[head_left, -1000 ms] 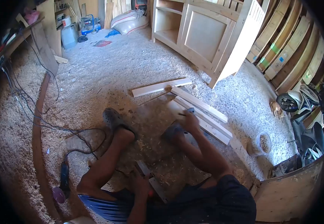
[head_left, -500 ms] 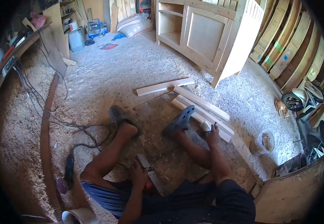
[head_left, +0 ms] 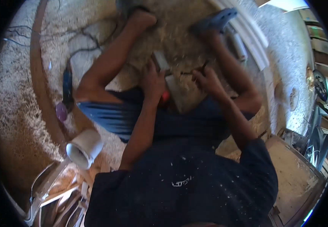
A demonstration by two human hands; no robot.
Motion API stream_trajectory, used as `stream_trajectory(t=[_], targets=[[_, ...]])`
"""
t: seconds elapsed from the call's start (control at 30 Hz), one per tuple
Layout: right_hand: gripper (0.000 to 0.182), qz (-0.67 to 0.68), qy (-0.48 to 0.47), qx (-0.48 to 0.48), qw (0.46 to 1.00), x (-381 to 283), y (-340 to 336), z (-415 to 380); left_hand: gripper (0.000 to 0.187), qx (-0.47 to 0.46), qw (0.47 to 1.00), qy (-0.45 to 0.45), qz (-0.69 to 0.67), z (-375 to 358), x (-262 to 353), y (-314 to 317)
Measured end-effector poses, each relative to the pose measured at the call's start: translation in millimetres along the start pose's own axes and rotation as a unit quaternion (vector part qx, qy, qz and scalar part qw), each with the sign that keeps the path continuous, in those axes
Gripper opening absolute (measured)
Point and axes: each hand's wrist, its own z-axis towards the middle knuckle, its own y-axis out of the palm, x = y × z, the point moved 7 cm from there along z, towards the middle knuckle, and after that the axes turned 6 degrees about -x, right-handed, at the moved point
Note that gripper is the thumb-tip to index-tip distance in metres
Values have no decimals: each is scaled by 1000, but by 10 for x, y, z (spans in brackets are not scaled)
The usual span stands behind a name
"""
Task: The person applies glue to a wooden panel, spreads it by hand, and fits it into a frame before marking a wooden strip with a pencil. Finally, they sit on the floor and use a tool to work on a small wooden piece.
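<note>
My left hand (head_left: 153, 81) is closed round a long flat-faced tool (head_left: 174, 92), its pale metal face showing between my legs and a red part beside my wrist. To the right, my right hand (head_left: 209, 81) pinches a thin dark tool (head_left: 204, 68) whose narrow tip points left toward the flat-faced one. A small gap lies between the two hands. Blur hides the fine details of both tools. Beyond my right leg, a pale cylinder (head_left: 239, 46) lies beside the light wooden strips (head_left: 253, 34).
A corded power tool (head_left: 67, 85) with a purple disc lies at the left near a dark cable. A white bucket (head_left: 84, 149) lies tipped at lower left above wood scraps (head_left: 63, 202). A wooden panel (head_left: 294, 166) stands lower right, and a wheel (head_left: 320, 85) is farther right.
The view has tilted down toward my lap. My right hand has come from beside the wooden strips to near the flat-faced tool, now with a thin dark tool; the white object it held is out of it.
</note>
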Motion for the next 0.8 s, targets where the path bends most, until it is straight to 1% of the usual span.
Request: stream_trajectory(t=[0.03,0.07,0.13,0.23,0.37,0.43,0.57,0.63,0.67,0.73,0.8], targets=[[28,57,20,-21,998,-160,40,-9,70,11,1000,7,13,41,31,-44],[28,64,27,-28,997,-102,135,44,70,4,1000,0,19,55,14,-42],[29,232,28,-13,972,-26,201,116,70,-23,997,-27,64,86,-20,-4],[31,275,36,-27,960,-39,272,195,71,-12,996,-18,82,91,-5,7],[31,252,40,-47,966,-151,385,272,72,-25,995,-30,92,99,21,-2],[32,292,43,-51,954,-131,446,313,72,-30,997,-32,66,99,26,-14],[32,309,35,-72,948,-100,530,362,71,-10,997,-10,71,106,21,0],[33,325,64,-82,940,-73,572,360,70,-5,997,-13,71,109,15,-7],[33,327,63,-83,939,-79,583,353,70,-4,997,-12,74,106,11,-9],[35,294,33,-56,954,-168,532,312,69,-12,998,-30,47,102,8,-16],[37,317,47,-64,945,-139,559,335,69,3,998,-16,62,86,9,-27]])
